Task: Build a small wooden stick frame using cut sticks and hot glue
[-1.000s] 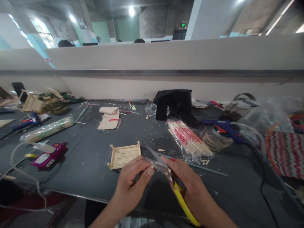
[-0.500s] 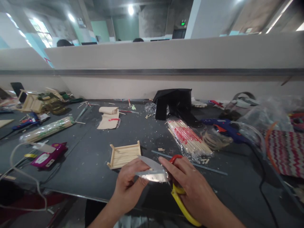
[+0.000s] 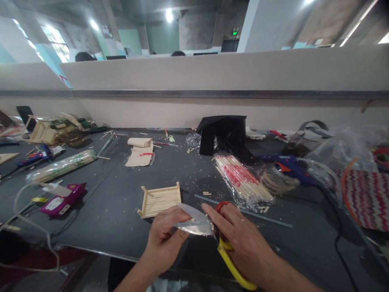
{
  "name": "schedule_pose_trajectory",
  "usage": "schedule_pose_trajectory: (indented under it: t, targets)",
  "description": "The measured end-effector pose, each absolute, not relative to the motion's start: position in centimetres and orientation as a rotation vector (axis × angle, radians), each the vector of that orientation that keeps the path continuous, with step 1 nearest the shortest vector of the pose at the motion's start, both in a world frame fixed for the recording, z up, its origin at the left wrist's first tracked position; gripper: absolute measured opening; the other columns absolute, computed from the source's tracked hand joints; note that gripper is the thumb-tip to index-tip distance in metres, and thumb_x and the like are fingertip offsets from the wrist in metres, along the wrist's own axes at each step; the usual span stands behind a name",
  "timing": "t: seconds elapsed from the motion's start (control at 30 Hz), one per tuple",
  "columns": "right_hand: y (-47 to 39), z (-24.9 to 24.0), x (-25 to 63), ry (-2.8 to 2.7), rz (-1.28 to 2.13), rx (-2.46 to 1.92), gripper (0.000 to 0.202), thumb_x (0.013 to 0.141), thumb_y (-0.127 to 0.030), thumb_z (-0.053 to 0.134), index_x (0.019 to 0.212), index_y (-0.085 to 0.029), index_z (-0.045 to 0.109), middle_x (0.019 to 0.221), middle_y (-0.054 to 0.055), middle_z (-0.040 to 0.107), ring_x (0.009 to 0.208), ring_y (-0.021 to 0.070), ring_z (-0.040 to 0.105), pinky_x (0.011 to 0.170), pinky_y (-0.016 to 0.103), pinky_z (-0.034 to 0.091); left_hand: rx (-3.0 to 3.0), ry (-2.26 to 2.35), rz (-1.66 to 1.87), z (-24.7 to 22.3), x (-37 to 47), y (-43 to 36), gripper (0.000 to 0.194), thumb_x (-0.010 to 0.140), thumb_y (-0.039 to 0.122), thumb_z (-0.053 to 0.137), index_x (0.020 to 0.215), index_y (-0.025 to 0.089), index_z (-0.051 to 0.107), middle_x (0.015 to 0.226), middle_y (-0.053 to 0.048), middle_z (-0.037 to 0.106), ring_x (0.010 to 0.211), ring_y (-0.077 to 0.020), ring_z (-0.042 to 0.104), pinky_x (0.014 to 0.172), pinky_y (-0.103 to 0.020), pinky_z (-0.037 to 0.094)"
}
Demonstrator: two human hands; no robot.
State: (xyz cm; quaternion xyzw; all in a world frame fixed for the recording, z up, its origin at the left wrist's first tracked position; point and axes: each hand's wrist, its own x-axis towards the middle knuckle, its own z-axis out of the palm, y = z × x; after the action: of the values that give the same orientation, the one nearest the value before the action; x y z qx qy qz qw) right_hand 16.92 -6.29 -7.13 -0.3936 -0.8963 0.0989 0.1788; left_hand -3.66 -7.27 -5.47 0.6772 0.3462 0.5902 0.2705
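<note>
My right hand (image 3: pixel 243 239) grips scissors (image 3: pixel 197 227) with one red and one yellow handle. Their metal blades are parted and point left toward my left hand (image 3: pixel 168 235). The fingers of that hand are pinched together by the blades around a small wooden stick (image 3: pixel 192 220), of which only a pale end shows between the blades; the rest is hidden. Just beyond my left hand, a small tray-like frame of wooden sticks (image 3: pixel 161 200) lies on the dark table (image 3: pixel 118 219).
A plastic-wrapped bundle of sticks (image 3: pixel 240 176) and a blue glue gun (image 3: pixel 285 166) lie to the right. A thin grey strip (image 3: pixel 267 218) rests beyond my right hand. A magenta device (image 3: pixel 63 198) with a cable sits left. Brown paper (image 3: pixel 138 156) and a black object (image 3: pixel 223 129) are farther back.
The scissors have closed slightly, the blades drawing a little nearer each other. My left hand keeps its pinch in almost the same place. The view has tilted very slightly.
</note>
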Motion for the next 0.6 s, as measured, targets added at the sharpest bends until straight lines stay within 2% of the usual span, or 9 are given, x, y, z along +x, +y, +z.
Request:
schedule_pose_trajectory:
  t: [0.1, 0.3, 0.47, 0.6]
  targets:
    - [-6.2, -7.4, 17.1, -2.547, 0.232, -1.09, 0.082, 0.062, 0.003, 0.048, 0.141, -0.014, 0.035, 0.102, 0.013, 0.059, 0.093, 0.027, 0.054, 0.079, 0.043, 0.052, 1.849, 0.952, 1.607, -5.5, -3.7, -7.3, 0.007, 0.085, 0.025, 0.064, 0.082, 0.021, 0.068, 0.068, -0.001, 0.069, 0.06, -0.0124, 0.062, 0.056, -0.021, 0.046]
    - [-6.0, -8.1, 17.2, -2.545, 0.137, -1.083, 0.075, 0.063, 0.0, 0.046, 0.137, -0.012, 0.042, 0.092, 0.012, 0.064, 0.079, 0.0244, 0.059, 0.066, 0.037, 0.053, 1.883, 1.031, 1.444, -5.0, -3.7, -7.3, 0.022, 0.089, 0.023, 0.057, 0.069, 0.017, 0.065, 0.062, 0.0, 0.063, 0.056, -0.0108, 0.055, 0.053, -0.02, 0.041]
    - [-5.7, -8.0, 17.4, -2.409, 0.263, -1.15, 0.068, 0.069, -0.003, 0.048, 0.135, -0.019, 0.045, 0.091, 0.008, 0.066, 0.078, 0.0218, 0.062, 0.067, 0.033, 0.052, 1.822, 1.109, 1.291, -5.4, -4.4, -7.3, 0.02, 0.092, 0.025, 0.052, 0.082, 0.018, 0.068, 0.071, -0.002, 0.064, 0.065, -0.013, 0.056, 0.061, -0.022, 0.043]
    - [-5.3, -7.3, 17.8, -2.2, 0.403, -1.129, 0.062, 0.077, -0.006, 0.049, 0.136, -0.025, 0.044, 0.098, 0.007, 0.063, 0.087, 0.0208, 0.061, 0.075, 0.034, 0.052, 1.641, 1.075, 1.22, -6.0, -5.0, -7.3, 0.022, 0.094, 0.033, 0.048, 0.094, 0.018, 0.065, 0.066, 0.0, 0.054, 0.057, -0.0107, 0.046, 0.053, -0.021, 0.036]
